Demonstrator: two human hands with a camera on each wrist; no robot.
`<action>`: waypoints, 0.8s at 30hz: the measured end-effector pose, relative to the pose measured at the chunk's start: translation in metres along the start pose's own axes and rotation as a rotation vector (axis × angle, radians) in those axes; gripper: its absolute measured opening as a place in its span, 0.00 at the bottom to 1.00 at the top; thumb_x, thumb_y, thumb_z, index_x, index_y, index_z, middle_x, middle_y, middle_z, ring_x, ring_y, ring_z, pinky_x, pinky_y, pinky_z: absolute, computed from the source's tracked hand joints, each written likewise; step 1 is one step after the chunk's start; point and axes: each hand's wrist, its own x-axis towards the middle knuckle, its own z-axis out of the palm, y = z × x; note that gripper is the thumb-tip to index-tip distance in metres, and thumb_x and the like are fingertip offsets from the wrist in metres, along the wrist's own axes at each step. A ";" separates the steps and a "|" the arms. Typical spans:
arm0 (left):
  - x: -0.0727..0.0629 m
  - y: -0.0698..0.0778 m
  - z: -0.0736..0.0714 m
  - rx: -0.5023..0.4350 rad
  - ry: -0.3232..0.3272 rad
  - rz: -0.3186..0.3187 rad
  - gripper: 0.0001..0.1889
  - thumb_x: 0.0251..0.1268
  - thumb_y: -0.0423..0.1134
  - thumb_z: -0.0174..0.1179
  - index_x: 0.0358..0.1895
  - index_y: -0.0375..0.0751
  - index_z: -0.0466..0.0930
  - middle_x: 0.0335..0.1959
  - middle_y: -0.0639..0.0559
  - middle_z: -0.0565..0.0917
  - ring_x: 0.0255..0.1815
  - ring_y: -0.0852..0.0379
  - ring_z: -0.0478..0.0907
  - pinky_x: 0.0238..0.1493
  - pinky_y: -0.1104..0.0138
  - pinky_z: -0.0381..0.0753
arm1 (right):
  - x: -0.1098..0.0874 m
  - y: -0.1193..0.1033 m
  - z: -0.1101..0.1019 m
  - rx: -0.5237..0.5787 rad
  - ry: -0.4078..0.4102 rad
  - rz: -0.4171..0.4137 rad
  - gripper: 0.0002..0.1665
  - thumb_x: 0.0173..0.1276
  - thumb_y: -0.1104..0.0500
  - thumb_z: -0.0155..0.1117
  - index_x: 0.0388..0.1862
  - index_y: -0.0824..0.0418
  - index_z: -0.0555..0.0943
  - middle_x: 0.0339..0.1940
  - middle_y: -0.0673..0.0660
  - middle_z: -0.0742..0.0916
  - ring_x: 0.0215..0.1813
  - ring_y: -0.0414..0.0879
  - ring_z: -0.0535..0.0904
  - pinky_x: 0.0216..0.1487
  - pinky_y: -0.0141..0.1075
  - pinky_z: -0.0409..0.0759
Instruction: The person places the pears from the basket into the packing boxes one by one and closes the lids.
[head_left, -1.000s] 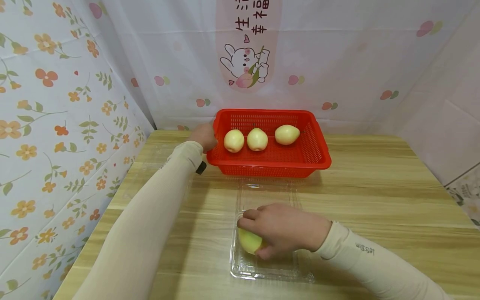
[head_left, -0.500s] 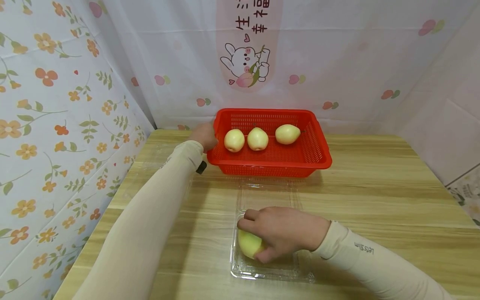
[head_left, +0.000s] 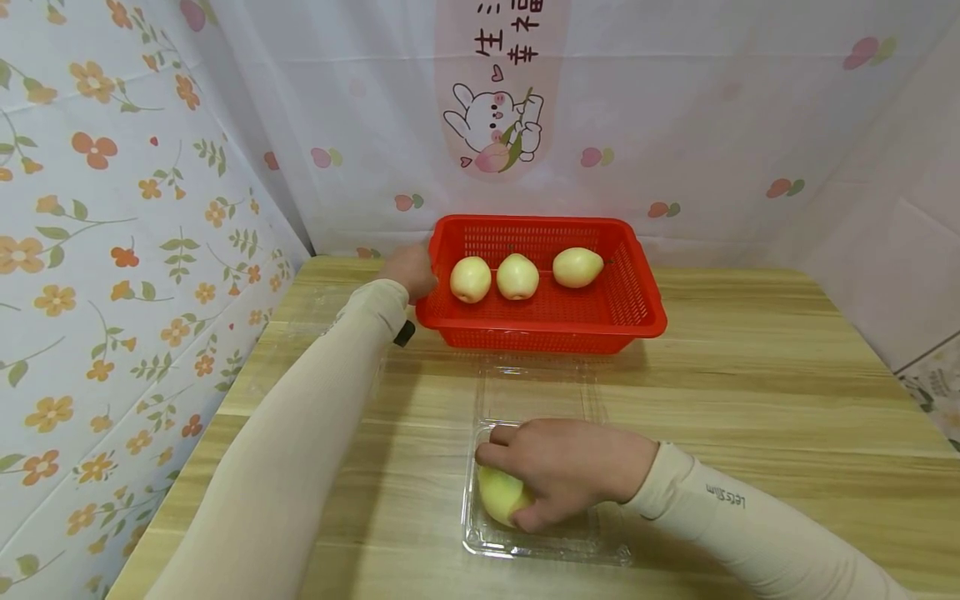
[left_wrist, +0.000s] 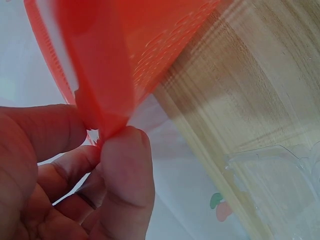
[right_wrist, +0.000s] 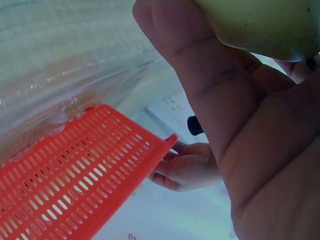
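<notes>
At the back of the table a red plastic basket [head_left: 540, 329] holds three pale yellow pears: one on the left [head_left: 471, 279], one in the middle [head_left: 517, 277] and one lying on its side at the right [head_left: 577, 267]. My left hand [head_left: 410, 273] pinches the basket's left rim [left_wrist: 107, 100] between thumb and fingers. Nearer the front, my right hand [head_left: 573, 471] grips another pear [head_left: 501, 493] inside the left part of an opened clear plastic box [head_left: 543, 546]. In the right wrist view that pear [right_wrist: 270, 25] shows at the top, against the fingers.
A second clear plastic container [head_left: 307, 333] lies at the left of the table [head_left: 750, 375], partly behind the left forearm. The clear box's lid [head_left: 536, 392] is folded back toward the basket. Printed cloth [head_left: 360, 125] hangs behind and to the left.
My right hand and the pear it grips have shifted slightly toward the front of the box. The left hand stays on the basket rim; the whole view has drifted a little.
</notes>
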 end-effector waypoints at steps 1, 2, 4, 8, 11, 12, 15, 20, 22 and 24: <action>0.000 0.000 0.000 0.005 0.001 0.002 0.07 0.65 0.28 0.52 0.41 0.31 0.79 0.35 0.41 0.81 0.31 0.49 0.80 0.35 0.63 0.84 | 0.000 0.000 0.001 0.002 0.000 0.002 0.25 0.52 0.46 0.70 0.45 0.51 0.72 0.33 0.42 0.73 0.27 0.34 0.67 0.28 0.26 0.68; 0.000 0.001 0.000 0.005 0.001 -0.001 0.07 0.65 0.28 0.52 0.41 0.31 0.79 0.35 0.42 0.81 0.31 0.49 0.80 0.35 0.63 0.84 | 0.000 0.000 0.001 0.004 -0.001 0.003 0.25 0.52 0.47 0.70 0.45 0.51 0.72 0.33 0.42 0.73 0.27 0.35 0.67 0.28 0.26 0.68; -0.001 0.001 0.000 -0.001 -0.001 -0.006 0.07 0.66 0.28 0.52 0.41 0.31 0.78 0.35 0.42 0.81 0.31 0.49 0.79 0.35 0.63 0.84 | 0.000 0.000 0.002 0.004 -0.002 0.001 0.25 0.52 0.47 0.70 0.45 0.51 0.72 0.34 0.42 0.73 0.27 0.35 0.68 0.29 0.26 0.68; 0.000 0.001 0.000 0.002 0.002 -0.006 0.07 0.65 0.28 0.52 0.41 0.31 0.79 0.35 0.42 0.81 0.29 0.50 0.79 0.33 0.63 0.84 | 0.002 0.001 0.006 0.009 -0.003 -0.007 0.25 0.51 0.46 0.70 0.45 0.50 0.72 0.34 0.42 0.74 0.29 0.35 0.68 0.29 0.25 0.68; -0.001 0.001 0.000 0.009 0.007 0.002 0.07 0.65 0.28 0.52 0.41 0.31 0.79 0.34 0.42 0.81 0.28 0.51 0.78 0.32 0.64 0.84 | 0.003 0.000 0.008 0.015 -0.008 -0.005 0.25 0.51 0.46 0.70 0.45 0.50 0.72 0.34 0.41 0.74 0.29 0.35 0.68 0.30 0.25 0.68; -0.001 0.001 0.000 0.006 0.007 0.002 0.07 0.65 0.28 0.52 0.41 0.31 0.79 0.34 0.42 0.81 0.28 0.51 0.78 0.32 0.64 0.84 | 0.003 0.000 0.008 0.014 -0.011 -0.004 0.25 0.51 0.46 0.70 0.45 0.50 0.72 0.34 0.41 0.74 0.29 0.35 0.68 0.30 0.25 0.68; -0.001 0.002 0.000 -0.002 0.005 0.002 0.08 0.65 0.27 0.52 0.42 0.30 0.79 0.34 0.42 0.81 0.28 0.51 0.78 0.33 0.64 0.84 | 0.003 0.000 0.008 0.011 -0.014 -0.003 0.25 0.51 0.46 0.70 0.45 0.50 0.72 0.34 0.42 0.74 0.29 0.35 0.68 0.29 0.25 0.68; 0.000 0.001 0.000 -0.003 0.001 -0.001 0.08 0.65 0.28 0.52 0.42 0.31 0.79 0.35 0.42 0.81 0.28 0.51 0.79 0.32 0.64 0.83 | 0.003 -0.001 0.008 -0.003 -0.019 -0.004 0.24 0.50 0.46 0.71 0.44 0.49 0.73 0.33 0.42 0.74 0.28 0.35 0.68 0.28 0.26 0.68; 0.001 0.001 0.000 -0.003 -0.001 -0.002 0.07 0.66 0.28 0.51 0.42 0.31 0.79 0.34 0.42 0.81 0.27 0.51 0.79 0.31 0.64 0.83 | 0.003 -0.001 0.008 -0.003 -0.025 0.001 0.24 0.50 0.46 0.71 0.43 0.49 0.73 0.33 0.42 0.74 0.28 0.35 0.68 0.29 0.26 0.68; 0.001 0.000 0.000 0.003 -0.003 -0.001 0.07 0.66 0.28 0.51 0.40 0.31 0.79 0.33 0.42 0.81 0.26 0.52 0.78 0.30 0.65 0.83 | 0.003 -0.001 0.009 0.006 -0.030 0.007 0.23 0.50 0.46 0.71 0.43 0.49 0.73 0.32 0.41 0.74 0.28 0.35 0.68 0.29 0.26 0.68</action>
